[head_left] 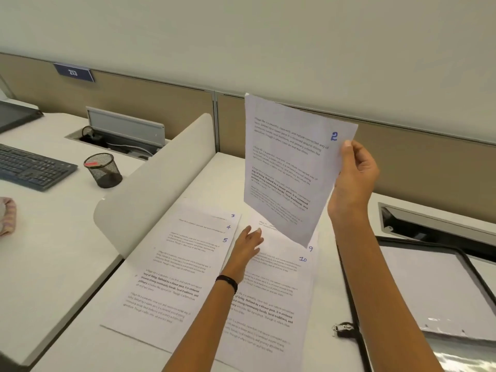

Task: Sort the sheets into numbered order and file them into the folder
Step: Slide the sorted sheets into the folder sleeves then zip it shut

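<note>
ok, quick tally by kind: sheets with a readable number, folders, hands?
numbered sheets: 6 (sheet 2, sheet 3, sheet 4, sheet 5, sheet 9, sheet 10)
folder: 1
hands: 2 (left hand, right hand)
total: 9
More sheets may lie hidden under the piles.

white sheet (290, 167), blue handwritten numeral (334, 136)

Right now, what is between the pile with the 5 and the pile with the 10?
The left hand lies between the 5 pile and the 10 pile, as the head view shows.
</note>
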